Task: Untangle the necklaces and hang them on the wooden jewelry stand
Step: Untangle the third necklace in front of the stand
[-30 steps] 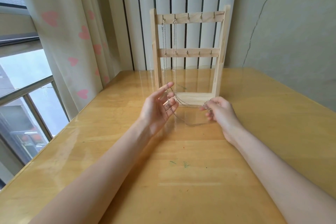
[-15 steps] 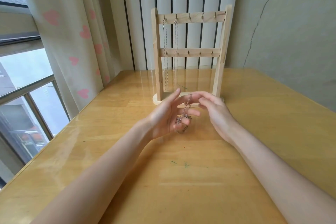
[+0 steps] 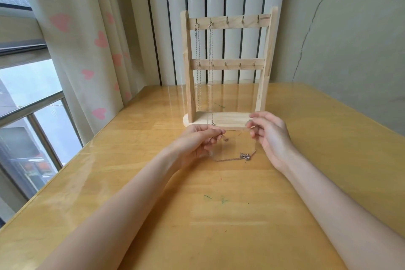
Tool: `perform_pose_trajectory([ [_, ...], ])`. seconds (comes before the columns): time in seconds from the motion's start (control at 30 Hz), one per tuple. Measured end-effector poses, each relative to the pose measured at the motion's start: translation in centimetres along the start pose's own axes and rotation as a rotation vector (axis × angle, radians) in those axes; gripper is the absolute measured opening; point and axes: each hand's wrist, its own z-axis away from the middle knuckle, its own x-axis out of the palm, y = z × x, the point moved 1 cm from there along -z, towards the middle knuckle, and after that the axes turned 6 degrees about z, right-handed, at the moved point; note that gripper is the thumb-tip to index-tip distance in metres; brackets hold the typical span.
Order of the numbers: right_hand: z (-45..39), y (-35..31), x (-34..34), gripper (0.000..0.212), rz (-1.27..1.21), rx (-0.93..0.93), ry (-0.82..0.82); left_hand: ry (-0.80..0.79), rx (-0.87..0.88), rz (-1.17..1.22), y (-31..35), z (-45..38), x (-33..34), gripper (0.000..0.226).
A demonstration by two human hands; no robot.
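On the near part of the glossy yellow wooden desk (image 3: 153,215) there are only a few small green and red marks. Further out, the 2 hands work a thin rose-gold chain necklace with a small dark pendant (image 3: 245,156). The left hand (image 3: 197,141) has its fingers curled in and pinches 1 end of the chain at its fingertips. The right hand (image 3: 268,132) pinches the other end between thumb and forefinger. Between them the chain sags, and its pendant and lowest stretch lie on the desk just in front of the hands. It looks free of knots, though the links are too fine to be sure.

Beyond the hands stands the pale wooden jewelry stand with 2 rows of small hooks (image 3: 228,63). 2 silver chain necklaces (image 3: 203,68) already hang from the 2 leftmost hooks of its top bar, side by side and apart. The other 3 top hooks and the lower row appear bare.

So 2 necklaces seem done. The 3rd is in hand and not yet hung; lifting it to a free top hook is probably the remaining step. No other loose necklace shows.
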Motion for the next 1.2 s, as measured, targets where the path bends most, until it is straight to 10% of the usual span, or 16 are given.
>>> perform_pose_trajectory([
  [0.3, 1.4, 0.4, 1.6, 0.011, 0.550, -0.072, -0.393, -0.034, 0.206, 0.185, 1.0, -0.1, 0.8, 0.018],
  [0.67, 0.5, 0.3, 1.0, 0.010, 0.018, 0.020, -0.363, 0.071, 0.181, -0.047, 0.4, -0.1, 0.6, 0.026],
  [1.2, 0.8, 0.2, 0.7, 0.010, 0.144, 0.038, -0.287, 0.071, 0.225, -0.195, 0.3, 0.3, 0.9, 0.011],
])
